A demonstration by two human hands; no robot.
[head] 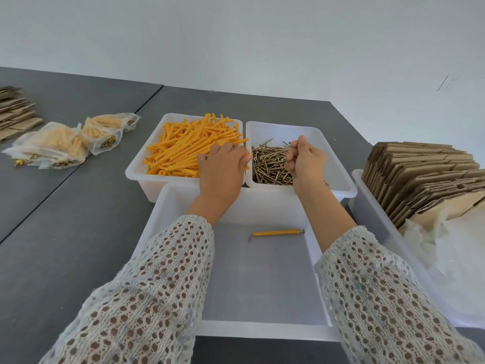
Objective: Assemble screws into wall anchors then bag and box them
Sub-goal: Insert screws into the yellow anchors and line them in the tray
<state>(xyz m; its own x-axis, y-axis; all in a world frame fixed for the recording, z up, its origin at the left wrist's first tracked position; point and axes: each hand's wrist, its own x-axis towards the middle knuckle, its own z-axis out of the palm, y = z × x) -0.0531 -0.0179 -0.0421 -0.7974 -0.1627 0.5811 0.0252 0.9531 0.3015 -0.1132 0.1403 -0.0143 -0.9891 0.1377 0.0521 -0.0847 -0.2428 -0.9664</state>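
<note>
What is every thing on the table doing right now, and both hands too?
Left hand: reaching into the anchors, grip hidden.
Right hand: pinching a screw.
Anchor tray: heaped with orange anchors.
Screw tray: part full of loose screws.
Front tray: holds one assembled anchor, lying flat.
Bags: filled, lying flat.
Cardboard boxes: folded flat, stacked on edge.

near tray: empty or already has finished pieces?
Nearly empty: the near tray holds one assembled anchor, screw in, lying flat on its floor.

No text, label, brand, number or sign can be read anywhere here; every surface in view is plain or too blurred.
</note>
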